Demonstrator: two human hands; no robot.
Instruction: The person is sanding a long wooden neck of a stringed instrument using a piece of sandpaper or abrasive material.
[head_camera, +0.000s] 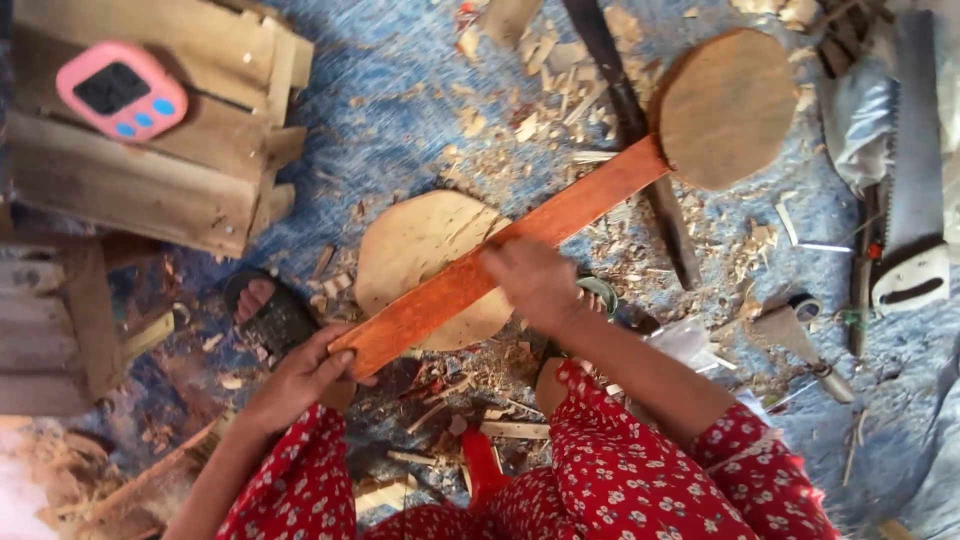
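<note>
Orange-stained wooden plank (500, 262) lies slantwise over a pale wooden disc (420, 250) on the blue tarp (390, 110); left hand (300, 375) grips its near end, right hand (535, 280) clasps its middle.

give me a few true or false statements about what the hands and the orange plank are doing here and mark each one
1. The left hand grips the near end of the orange plank. True.
2. The right hand rests on the handsaw. False: it presses on the plank's middle; the saw lies apart at the right.
3. The plank's far end rests on a round wooden block. True.
4. The pink timer lies on the blue tarp. False: it sits on a wooden crate.
</note>
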